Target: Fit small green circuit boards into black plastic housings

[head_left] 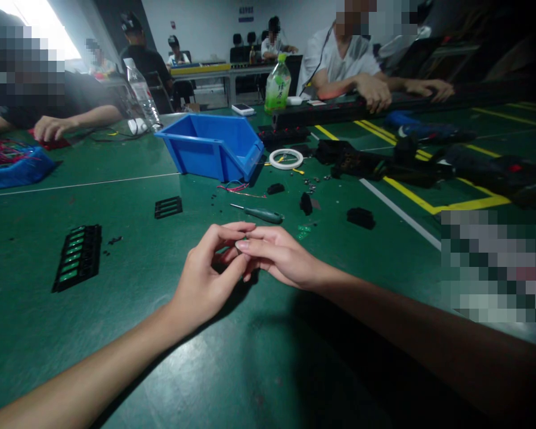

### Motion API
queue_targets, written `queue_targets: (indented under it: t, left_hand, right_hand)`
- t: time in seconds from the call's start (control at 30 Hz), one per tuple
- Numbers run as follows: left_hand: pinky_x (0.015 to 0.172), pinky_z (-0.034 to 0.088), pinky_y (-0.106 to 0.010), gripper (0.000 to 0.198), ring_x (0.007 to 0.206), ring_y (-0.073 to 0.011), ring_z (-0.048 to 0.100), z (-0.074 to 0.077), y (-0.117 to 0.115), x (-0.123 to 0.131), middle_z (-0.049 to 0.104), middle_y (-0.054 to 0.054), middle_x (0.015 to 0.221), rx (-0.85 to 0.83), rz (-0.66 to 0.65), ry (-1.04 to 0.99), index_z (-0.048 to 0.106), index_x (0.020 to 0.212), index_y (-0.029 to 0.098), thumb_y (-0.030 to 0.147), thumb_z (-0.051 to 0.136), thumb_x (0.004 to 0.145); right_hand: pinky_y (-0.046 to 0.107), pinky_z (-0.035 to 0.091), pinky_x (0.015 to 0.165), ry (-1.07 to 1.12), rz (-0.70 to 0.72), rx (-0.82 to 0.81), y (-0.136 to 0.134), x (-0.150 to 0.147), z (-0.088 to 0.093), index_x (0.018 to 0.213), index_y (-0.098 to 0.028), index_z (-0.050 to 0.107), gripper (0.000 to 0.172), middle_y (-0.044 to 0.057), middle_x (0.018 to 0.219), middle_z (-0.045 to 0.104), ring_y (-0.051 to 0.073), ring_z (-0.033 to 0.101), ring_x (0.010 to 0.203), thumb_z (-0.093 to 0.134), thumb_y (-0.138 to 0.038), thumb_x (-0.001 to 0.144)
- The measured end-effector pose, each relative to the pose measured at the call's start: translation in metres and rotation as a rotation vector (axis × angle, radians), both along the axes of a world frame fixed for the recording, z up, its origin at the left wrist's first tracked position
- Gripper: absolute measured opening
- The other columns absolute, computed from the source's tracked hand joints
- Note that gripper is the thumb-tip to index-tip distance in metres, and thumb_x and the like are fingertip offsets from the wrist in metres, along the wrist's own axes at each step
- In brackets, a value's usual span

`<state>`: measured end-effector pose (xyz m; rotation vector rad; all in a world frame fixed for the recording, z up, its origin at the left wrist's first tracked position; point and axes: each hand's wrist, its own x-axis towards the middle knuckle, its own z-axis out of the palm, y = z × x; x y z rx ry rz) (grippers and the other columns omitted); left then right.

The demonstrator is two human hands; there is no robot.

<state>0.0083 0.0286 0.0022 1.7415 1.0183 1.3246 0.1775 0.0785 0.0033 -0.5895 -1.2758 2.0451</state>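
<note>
Fingertips of my left hand (209, 268) and my right hand (285, 256) meet above the green table (178, 381). Between them is a small part with a bit of green showing, mostly hidden by the fingers. Both hands are closed around it. Just beyond lies a green-handled screwdriver (264, 215), its shaft pointing left. Small green pieces (303, 231) rest right of the fingertips. On the left sit a black tray with a row of green boards (77, 256) and a smaller black slotted frame (168, 207). Black parts (361, 217) lie to the right.
A blue bin (200, 156) stands behind the hands, with a white ring (286, 158), wires and screws near it. Two bottles (278, 86) stand farther back. Dark equipment (366, 164) and a blue tool (424, 128) lie at right. People sit across the table.
</note>
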Motion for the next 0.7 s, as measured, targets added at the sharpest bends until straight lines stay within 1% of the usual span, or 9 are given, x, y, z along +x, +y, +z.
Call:
queue_targets:
  t: [0.07, 0.13, 0.23, 0.33, 0.57, 0.7]
  left_hand:
    - [0.094, 0.062, -0.035, 0.016, 0.121, -0.0231, 0.068, 0.0001, 0.0002, 0.0005, 0.066, -0.012, 0.136, -0.002, 0.002, -0.012, 0.059, 0.110, 0.021, 0.020, 0.067, 0.097]
    - [0.098, 0.061, -0.039, 0.016, 0.123, -0.0241, 0.068, 0.0000, 0.0003, 0.0010, 0.067, -0.013, 0.136, -0.004, 0.012, -0.012, 0.060, 0.110, 0.021, 0.021, 0.068, 0.096]
    - [0.104, 0.059, -0.041, 0.017, 0.124, -0.0247, 0.067, -0.0008, 0.0004, 0.0015, 0.067, -0.013, 0.136, 0.000, 0.014, -0.017, 0.060, 0.110, 0.020, 0.021, 0.068, 0.096]
    - [0.103, 0.059, -0.040, 0.016, 0.125, -0.0242, 0.067, -0.0020, 0.0002, 0.0012, 0.066, -0.013, 0.137, -0.004, -0.007, -0.039, 0.059, 0.111, 0.021, 0.021, 0.067, 0.097]
    - [0.102, 0.059, -0.040, 0.016, 0.126, -0.0244, 0.067, -0.0023, -0.0003, -0.0003, 0.065, -0.012, 0.138, -0.008, -0.020, -0.024, 0.059, 0.112, 0.022, 0.020, 0.066, 0.098]
    - [0.105, 0.057, -0.041, 0.016, 0.125, -0.0241, 0.067, -0.0016, 0.0004, -0.0003, 0.066, -0.012, 0.137, 0.010, -0.006, -0.004, 0.059, 0.112, 0.021, 0.021, 0.067, 0.098]
  right_hand:
    - [0.026, 0.059, 0.064, -0.003, 0.011, -0.001, 0.0005, 0.0001, 0.0000, 0.104, -0.009, 0.076, 0.026, 0.011, 0.094, 0.076, 0.016, 0.071, 0.077, 0.075, -0.031, 0.089]
    - [0.027, 0.059, 0.068, 0.004, 0.021, -0.004, 0.0008, 0.0000, 0.0002, 0.103, -0.010, 0.077, 0.026, 0.011, 0.095, 0.077, 0.016, 0.072, 0.078, 0.075, -0.031, 0.089]
    - [0.031, 0.059, 0.080, 0.010, 0.018, -0.018, 0.0010, -0.0002, 0.0005, 0.104, -0.010, 0.077, 0.026, 0.012, 0.100, 0.077, 0.018, 0.073, 0.087, 0.076, -0.030, 0.088]
    - [0.032, 0.057, 0.088, 0.023, 0.010, -0.043, 0.0010, -0.0001, 0.0002, 0.105, -0.010, 0.076, 0.026, 0.012, 0.103, 0.077, 0.019, 0.073, 0.096, 0.077, -0.027, 0.087]
    - [0.032, 0.056, 0.087, 0.026, 0.008, -0.041, 0.0021, 0.0007, -0.0030, 0.101, -0.010, 0.077, 0.023, 0.010, 0.096, 0.077, 0.019, 0.074, 0.092, 0.078, -0.027, 0.086]
    - [0.033, 0.057, 0.089, 0.039, 0.003, -0.041, 0.0015, -0.0003, -0.0024, 0.101, -0.010, 0.077, 0.024, 0.011, 0.099, 0.078, 0.020, 0.074, 0.095, 0.078, -0.028, 0.086]
